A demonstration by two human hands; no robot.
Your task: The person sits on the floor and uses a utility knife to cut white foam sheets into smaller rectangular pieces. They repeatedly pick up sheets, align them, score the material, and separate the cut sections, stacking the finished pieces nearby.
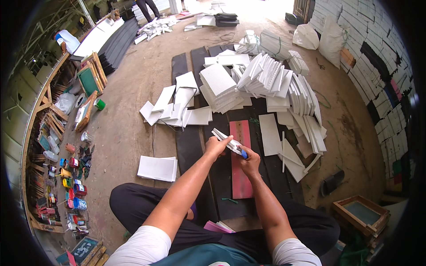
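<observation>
My left fingers clamp a thin white stack, held partly over the pink board; my right fingers wrap a blue object at its near end.

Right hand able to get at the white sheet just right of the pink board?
Probably, once free: the right hand holds a blue tool, but nothing visible blocks its way to the white sheet.

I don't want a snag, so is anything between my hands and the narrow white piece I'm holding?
A small bright blue object shows at the right hand, by the near end of the narrow white piece; whether it separates them is hidden. Nothing visible stands between the left hand and that piece.
</observation>
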